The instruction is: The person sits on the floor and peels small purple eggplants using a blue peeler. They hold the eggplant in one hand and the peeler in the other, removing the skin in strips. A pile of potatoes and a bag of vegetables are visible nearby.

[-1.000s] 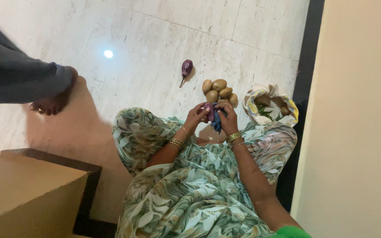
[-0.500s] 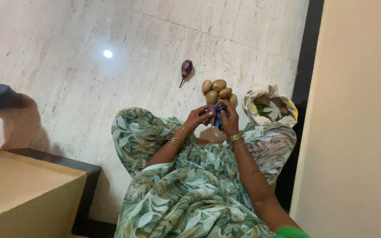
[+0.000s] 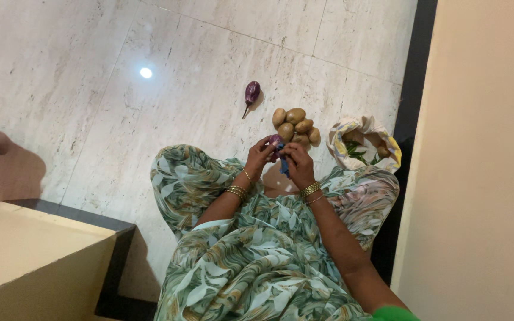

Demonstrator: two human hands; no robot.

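I am holding a small purple eggplant [image 3: 275, 141] in my left hand [image 3: 259, 156], rubbing it with a blue cloth [image 3: 283, 166] gripped in my right hand [image 3: 297, 163], above my lap; another eggplant [image 3: 251, 93] and potatoes [image 3: 295, 125] are lying on the floor [image 3: 179, 77], seemingly waiting.

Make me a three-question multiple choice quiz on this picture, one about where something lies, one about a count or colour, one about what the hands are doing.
1. Where does the lone eggplant lie?
A. in the cloth bag
B. on the floor beyond the potatoes
C. in the lap

2. What colour is the cloth between the hands?
A. blue
B. red
C. white

3. What are the left hand and right hand doing?
A. resting flat on the floor
B. reaching into the cloth bag
C. together holding a small purple vegetable and the cloth

Answers: 1 B, it lies alone past the potatoes; 2 A, blue shows under the fingers; 3 C, both hands close around them above the lap, apart from the cloth bag.
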